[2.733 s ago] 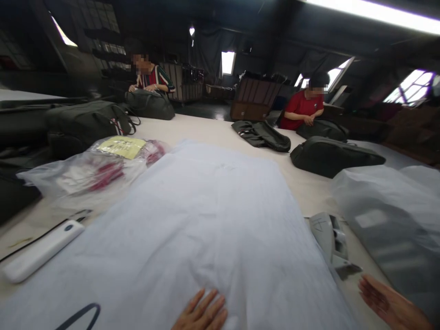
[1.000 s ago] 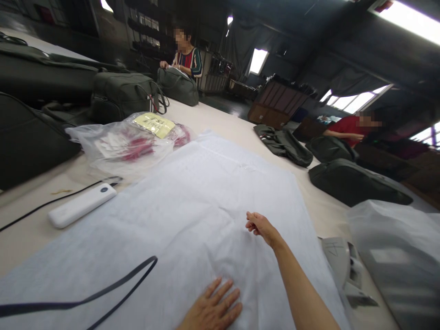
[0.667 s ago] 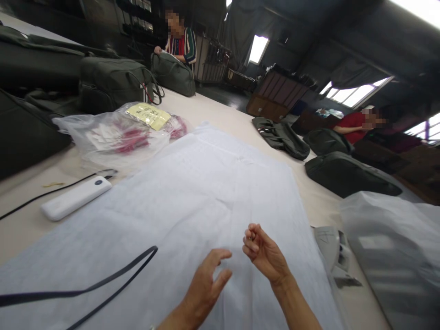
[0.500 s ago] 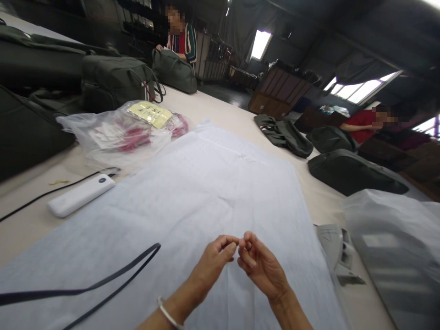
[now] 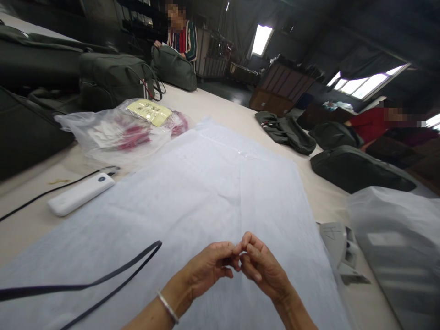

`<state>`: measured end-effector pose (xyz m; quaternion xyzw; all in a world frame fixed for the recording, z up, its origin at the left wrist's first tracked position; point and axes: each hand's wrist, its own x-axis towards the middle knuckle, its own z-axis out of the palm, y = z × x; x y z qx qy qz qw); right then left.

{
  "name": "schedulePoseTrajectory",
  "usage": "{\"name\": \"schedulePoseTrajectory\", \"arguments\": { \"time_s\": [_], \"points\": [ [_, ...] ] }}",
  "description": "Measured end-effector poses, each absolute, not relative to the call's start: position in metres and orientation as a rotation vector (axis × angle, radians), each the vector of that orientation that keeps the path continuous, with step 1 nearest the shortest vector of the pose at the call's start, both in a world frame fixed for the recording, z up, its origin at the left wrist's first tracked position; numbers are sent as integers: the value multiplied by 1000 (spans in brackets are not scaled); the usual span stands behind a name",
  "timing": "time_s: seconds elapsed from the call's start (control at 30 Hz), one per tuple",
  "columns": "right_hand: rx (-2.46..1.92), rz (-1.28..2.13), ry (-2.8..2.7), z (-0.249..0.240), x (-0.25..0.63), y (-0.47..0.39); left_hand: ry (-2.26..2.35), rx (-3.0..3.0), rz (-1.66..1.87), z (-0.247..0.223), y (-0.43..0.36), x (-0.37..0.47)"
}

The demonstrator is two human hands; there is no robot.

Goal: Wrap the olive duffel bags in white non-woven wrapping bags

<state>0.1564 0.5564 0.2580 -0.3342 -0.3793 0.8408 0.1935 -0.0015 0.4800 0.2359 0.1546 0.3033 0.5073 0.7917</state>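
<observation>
My left hand [image 5: 213, 266], with a bangle at its wrist, is over the white sheet [image 5: 206, 197] near the bottom middle. Its fingertips meet those of my right hand [image 5: 264, 266], just to the right. Both hands have curled fingers, thumb and forefinger pinched together. Anything between the fingertips is too small to make out. A dark strap [image 5: 127, 267] lies in a loop on the sheet, left of my left hand.
A white device [image 5: 80, 194] and a labelled plastic bag [image 5: 134, 130] lie left. Dark bags [image 5: 113, 78] stand behind them. Right are a grey dispenser [image 5: 335, 243], translucent plastic [image 5: 395, 229] and more dark bags [image 5: 360, 168]. Two people [image 5: 190, 39] [image 5: 373, 123] are beyond.
My left hand has turned and its lower fingers now show, curled. My right hand's fingers have bent further inward. The person at the right has leaned and shifted to the right.
</observation>
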Motion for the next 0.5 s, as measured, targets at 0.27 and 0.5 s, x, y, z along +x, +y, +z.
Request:
{"name": "schedulePoseTrajectory", "arguments": {
  "time_s": [0.27,0.5],
  "points": [
    [-1213,2182,-1382,239,164,570,1135,689,1001,224,490,-4],
    [-1526,1729,-1932,242,163,601,1727,1397,636,228,526,-12]
  ]
}}
